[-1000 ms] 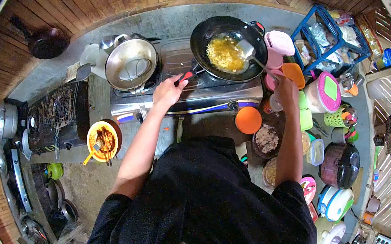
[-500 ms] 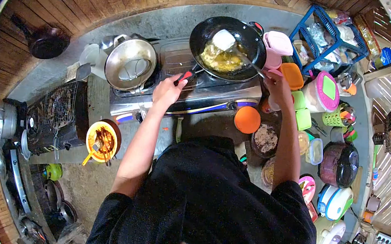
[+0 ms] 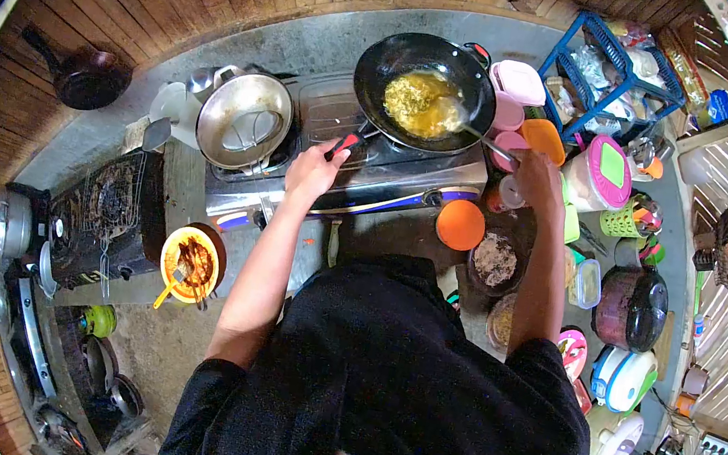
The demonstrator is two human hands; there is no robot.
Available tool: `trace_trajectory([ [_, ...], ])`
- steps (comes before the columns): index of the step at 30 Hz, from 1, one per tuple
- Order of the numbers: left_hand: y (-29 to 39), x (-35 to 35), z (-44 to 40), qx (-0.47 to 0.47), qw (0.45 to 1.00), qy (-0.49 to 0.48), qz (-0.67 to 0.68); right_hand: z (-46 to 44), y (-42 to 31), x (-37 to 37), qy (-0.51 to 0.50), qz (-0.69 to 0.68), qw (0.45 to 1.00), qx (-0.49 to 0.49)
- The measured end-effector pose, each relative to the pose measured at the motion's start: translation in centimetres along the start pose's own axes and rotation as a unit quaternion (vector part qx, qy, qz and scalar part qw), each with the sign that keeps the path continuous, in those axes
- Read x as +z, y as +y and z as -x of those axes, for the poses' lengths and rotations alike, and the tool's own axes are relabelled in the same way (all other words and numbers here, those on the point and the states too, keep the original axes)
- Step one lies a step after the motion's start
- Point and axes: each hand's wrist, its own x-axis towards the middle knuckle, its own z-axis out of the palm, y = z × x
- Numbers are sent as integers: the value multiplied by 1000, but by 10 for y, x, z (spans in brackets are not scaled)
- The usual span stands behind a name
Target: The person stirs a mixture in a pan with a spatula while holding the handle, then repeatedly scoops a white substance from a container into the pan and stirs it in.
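Observation:
A black wok [image 3: 397, 57] sits on the right side of the gas stove [image 3: 341, 189], with a yellowish frying mixture [image 3: 420, 105] in oil inside it. My left hand [image 3: 310, 173] is closed around the wok's red-and-black handle [image 3: 345, 145]. My right hand [image 3: 536, 179] grips a metal spatula [image 3: 490, 144] by its handle; the blade is blurred, low in the right part of the mixture. On the left burner stands a steel pan [image 3: 212, 118] with a wire-rimmed strainer-like piece in it.
Stacked plastic containers [image 3: 519, 82] crowd the wok's right side. Below the stove are an orange lid [image 3: 460, 224] and a bowl of pale brown crumbs [image 3: 496, 260]. A yellow bowl with sauce and a brush [image 3: 193, 264] stands left, near a charcoal grill [image 3: 107, 201].
The spatula blade has dropped from above the mixture into its right part. My right hand has moved slightly right and down. My left hand stays on the wok handle.

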Motion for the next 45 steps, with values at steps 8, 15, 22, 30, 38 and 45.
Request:
trace_trajectory([
  [8, -2, 2, 0, 11, 1000, 7, 2, -6, -24, 17, -54, -231, 969, -62],
  [15, 1, 0, 0, -5, 1000, -2, -26, -6, -36, 13, 146, -146, 978, 21],
  [22, -4, 5, -3, 22, 1000, 18, -13, -11, -41, 47, 114, -43, 986, 118],
  [30, 2, 1, -2, 5, 1000, -1, -27, -13, -38, 77, 84, -285, 955, -17],
  [38, 1, 1, -4, -9, 1000, -18, -14, -5, -48, 44, 6, -382, 922, 59],
  [45, 3, -2, -2, -27, 999, -38, 19, -15, -27, 45, 133, -108, 983, 63],
])
